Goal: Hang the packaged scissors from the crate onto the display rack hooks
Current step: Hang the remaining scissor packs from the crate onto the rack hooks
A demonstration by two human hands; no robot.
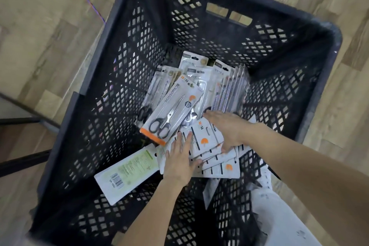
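Head view shows both hands, left hand (180,158) flat and right hand (229,130) spread, on the near fan of packaged scissors (207,146) in the crate (127,50); light, stiff, slippery cards, best pinched by an edge.

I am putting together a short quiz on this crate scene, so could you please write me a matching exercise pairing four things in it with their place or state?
Things:
1. left hand
2. right hand
3. face-up scissors pack
4. barcode pack

Places or states:
A. lies back side up, nearest the crate's left wall
B. shows black handles and an orange strip
C. rests fingers spread on the fanned white packs, lower left
D. reaches over the fanned packs from the right

Pairs: 1-C, 2-D, 3-B, 4-A
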